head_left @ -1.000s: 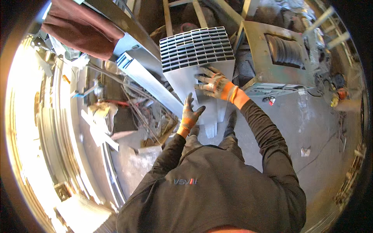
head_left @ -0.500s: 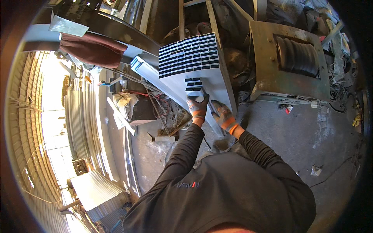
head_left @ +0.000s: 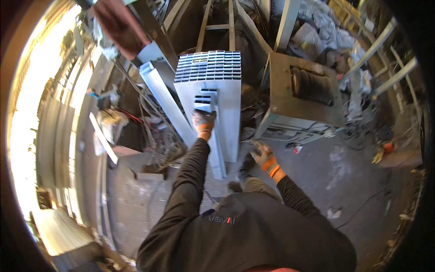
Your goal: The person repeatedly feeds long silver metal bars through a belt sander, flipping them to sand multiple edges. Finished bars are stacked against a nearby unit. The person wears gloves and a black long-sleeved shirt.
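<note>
A large block of stacked pale metal tubes point(head_left: 232, 93) with rectangular ends lies lengthwise in front of me. On top of it rests a small group of loose metal tubes point(head_left: 215, 144), their hollow ends at the far side. My left hand point(head_left: 204, 123), in an orange and grey glove, is closed around the end of one of these. Its fingertips are partly hidden. To the right of the block, my right hand point(head_left: 264, 156), in a matching glove, hangs apart from the metal with its fingers partly spread and nothing visible in them.
Longer pale metal profiles point(head_left: 168, 99) lean along the block's left side. At the right stands a rusty metal box point(head_left: 277, 97) with a dark ribbed roll in its opening. Cables, scrap and a reddish-brown cloth point(head_left: 118, 27) lie around; my boots stand on concrete floor point(head_left: 312, 181).
My right hand has left the small tubes and moved to the right. My left hand stays on them. The whole view has turned, showing more of the right side.
</note>
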Available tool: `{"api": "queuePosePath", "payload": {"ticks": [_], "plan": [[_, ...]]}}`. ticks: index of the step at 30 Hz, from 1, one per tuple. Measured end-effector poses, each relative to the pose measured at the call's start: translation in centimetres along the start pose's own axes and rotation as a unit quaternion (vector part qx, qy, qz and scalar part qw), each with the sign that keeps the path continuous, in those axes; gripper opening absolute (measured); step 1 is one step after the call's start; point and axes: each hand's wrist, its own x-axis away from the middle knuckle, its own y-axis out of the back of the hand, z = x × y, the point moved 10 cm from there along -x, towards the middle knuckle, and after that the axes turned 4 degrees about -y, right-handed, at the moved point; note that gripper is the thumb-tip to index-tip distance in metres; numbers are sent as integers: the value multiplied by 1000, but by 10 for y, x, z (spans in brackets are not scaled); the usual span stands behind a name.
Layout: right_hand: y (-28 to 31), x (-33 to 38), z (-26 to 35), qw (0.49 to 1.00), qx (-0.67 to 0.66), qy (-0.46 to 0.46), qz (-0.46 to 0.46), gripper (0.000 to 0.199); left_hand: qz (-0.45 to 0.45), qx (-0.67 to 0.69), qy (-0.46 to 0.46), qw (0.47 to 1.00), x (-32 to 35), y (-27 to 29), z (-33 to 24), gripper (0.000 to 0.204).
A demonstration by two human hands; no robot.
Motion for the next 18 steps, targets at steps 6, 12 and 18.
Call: {"api": "queuePosePath", "payload": {"ticks": [6, 12, 18], "plan": [[55, 163, -59, 971, -73, -229, 8, 52, -36, 159, 55, 985, 31, 102, 29, 95], [40, 166, -57, 978, -20, -204, 44, 55, -11, 187, 35, 982, 27, 158, 35, 90], [-35, 24, 16, 976, -149, -27, 157, 83, -20, 127, -73, 989, 79, 188, -32, 93]]}}
